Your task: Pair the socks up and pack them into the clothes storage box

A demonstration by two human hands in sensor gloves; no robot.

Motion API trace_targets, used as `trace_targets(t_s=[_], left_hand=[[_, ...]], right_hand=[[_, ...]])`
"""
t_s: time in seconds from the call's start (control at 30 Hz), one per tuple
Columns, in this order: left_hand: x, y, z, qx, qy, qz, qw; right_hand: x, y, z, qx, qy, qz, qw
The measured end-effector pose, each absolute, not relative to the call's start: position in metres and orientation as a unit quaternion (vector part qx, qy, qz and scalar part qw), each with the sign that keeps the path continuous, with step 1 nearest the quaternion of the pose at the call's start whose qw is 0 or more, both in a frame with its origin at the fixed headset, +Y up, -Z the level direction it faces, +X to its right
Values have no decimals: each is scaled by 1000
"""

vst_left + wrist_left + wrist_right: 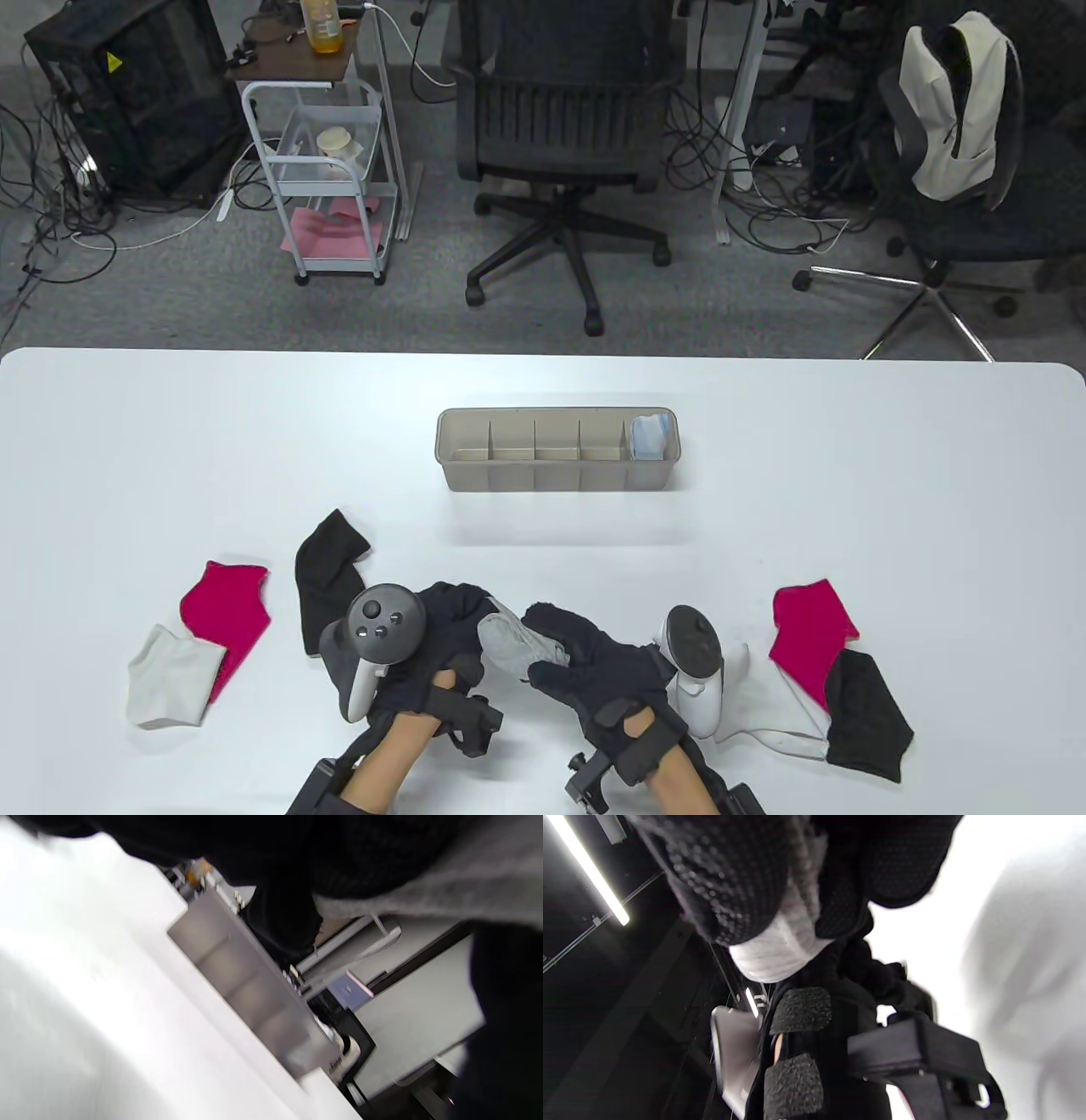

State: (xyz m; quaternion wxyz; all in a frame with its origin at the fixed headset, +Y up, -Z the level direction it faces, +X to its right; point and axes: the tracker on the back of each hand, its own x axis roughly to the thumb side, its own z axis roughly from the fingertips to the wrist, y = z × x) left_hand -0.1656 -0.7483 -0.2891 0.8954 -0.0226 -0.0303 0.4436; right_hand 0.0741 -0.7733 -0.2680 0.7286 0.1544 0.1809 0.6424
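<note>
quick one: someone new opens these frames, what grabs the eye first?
Probably the two gloved hands at the table's near edge, the left hand and right hand together gripping a grey sock. Next, the bright pink socks: one at the left beside a white sock, one at the right by a black sock. Mid-table sits the divided storage box, with only its rightmost compartment filled, by a light blue bundle.

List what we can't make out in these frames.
- Grey sock, table view: both hands cover most of it, so one sock or a pair is unclear.
- Left hand fingers, table view: hidden by tracker and dark fabric.
- White sock at right, table view: partly under the right hand tracker and the black sock.
- Storage box, left wrist view: motion-blurred, contents unreadable.
- Right wrist view: glove fills frame.
</note>
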Motion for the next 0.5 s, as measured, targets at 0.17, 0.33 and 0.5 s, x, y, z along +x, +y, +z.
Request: trace_targets(t_s=[0.17, 0.33, 0.5], left_hand=[[-165, -756, -291, -78, -77, 482, 869], [-179, -763, -291, -103, -49, 539, 835], [-177, -761, -288, -118, -93, 618, 771]], right_hand=[[82, -772, -271, 142, 167, 682, 698], [98, -763, -274, 122, 88, 755, 638], [102, -748, -271, 133, 13, 787, 603]])
